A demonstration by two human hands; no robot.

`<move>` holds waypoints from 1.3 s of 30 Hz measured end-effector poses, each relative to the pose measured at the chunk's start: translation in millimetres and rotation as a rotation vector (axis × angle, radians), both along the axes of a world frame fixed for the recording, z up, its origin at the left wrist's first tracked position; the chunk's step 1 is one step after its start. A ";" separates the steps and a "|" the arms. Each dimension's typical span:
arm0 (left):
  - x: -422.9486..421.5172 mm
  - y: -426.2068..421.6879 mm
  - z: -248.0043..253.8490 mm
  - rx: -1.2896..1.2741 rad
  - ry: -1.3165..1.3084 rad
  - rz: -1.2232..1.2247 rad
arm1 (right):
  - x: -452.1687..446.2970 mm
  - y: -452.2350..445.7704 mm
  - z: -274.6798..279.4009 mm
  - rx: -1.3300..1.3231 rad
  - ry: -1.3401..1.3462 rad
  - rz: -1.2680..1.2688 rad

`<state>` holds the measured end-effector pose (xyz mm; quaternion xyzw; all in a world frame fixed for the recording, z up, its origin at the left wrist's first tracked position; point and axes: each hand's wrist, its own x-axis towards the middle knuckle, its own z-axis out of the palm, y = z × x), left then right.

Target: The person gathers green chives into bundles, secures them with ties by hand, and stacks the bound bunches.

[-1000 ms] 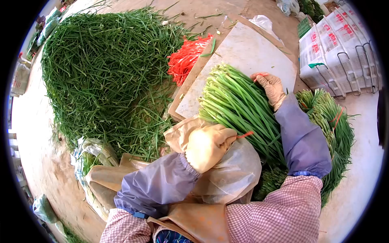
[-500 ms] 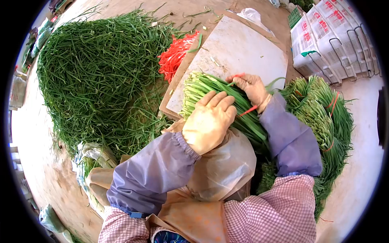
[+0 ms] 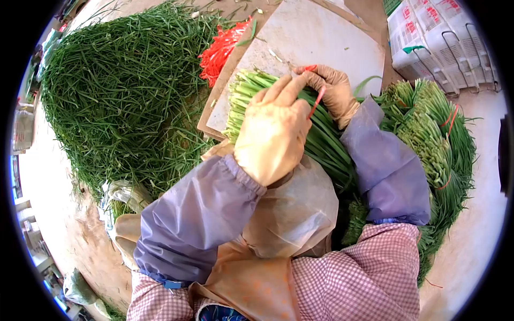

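Left fingers farther across green bundle, half-curled

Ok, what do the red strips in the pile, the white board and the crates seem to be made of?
Red strips: probably thin plastic; they look glossy and lie in a loose, springy tangle. 
White board: perhaps laminate or painted wood; flat, pale and smooth, with dirt smudges. 
Crates: likely moulded plastic, white, with rows of small openings and red print.

Red printed characters stand on the white crates at the upper right, but they are too small and blurred; no text can be read.
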<state>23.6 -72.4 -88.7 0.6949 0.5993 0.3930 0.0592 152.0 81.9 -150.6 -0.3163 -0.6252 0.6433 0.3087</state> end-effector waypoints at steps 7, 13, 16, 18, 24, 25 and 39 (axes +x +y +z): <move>-2.3 10.9 -9.9 -0.090 -0.093 0.035 | 1.6 -4.8 4.2 0.109 0.013 0.070; 1.8 17.0 -10.7 -0.229 -0.362 0.224 | 4.9 -11.9 11.1 -0.034 -0.030 0.130; 4.7 21.0 -22.0 -0.028 -0.322 0.257 | 4.6 -20.4 10.5 -0.036 -0.070 0.125; 4.1 25.7 -29.5 0.053 -0.253 0.294 | 5.9 -19.8 7.0 0.167 -0.127 0.159; 13.4 28.4 -25.5 -0.024 -0.383 0.460 | 5.1 -25.9 10.1 0.221 -0.071 0.191; 13.6 29.3 -26.4 -0.012 -0.379 0.482 | 5.4 -25.3 10.5 0.234 -0.075 0.199; 11.2 35.3 -27.8 -0.080 -0.220 0.532 | 2.1 -22.7 3.6 0.059 -0.055 0.072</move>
